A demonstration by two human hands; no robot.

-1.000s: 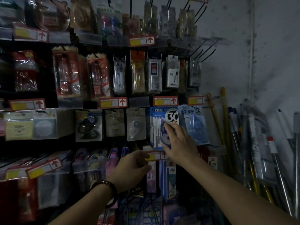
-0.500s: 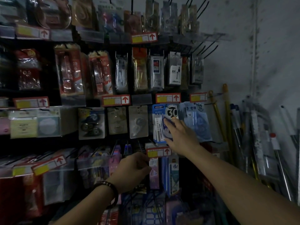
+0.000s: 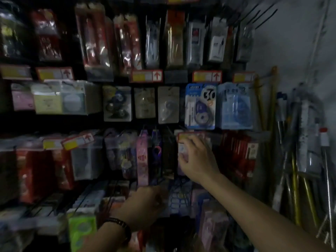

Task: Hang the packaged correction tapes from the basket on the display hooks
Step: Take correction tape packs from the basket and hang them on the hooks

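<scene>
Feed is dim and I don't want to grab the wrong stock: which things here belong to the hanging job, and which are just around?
Job:
- blue "30" correction tape pack, on its hook
- pale pack at the right hand
- left hand, low by what looks like the wire basket

Just around:
- price tags
- long poles by the wall
- green pack

Dark hook rack (image 3: 54,122), packs hung in rows. Blue "30" tape pack (image 3: 200,106) is the reference: pale blue pack (image 3: 235,106) just right, white pack (image 3: 168,105) left, pale pink pack (image 3: 181,149) below, red packs (image 3: 238,153) below-right.
</scene>
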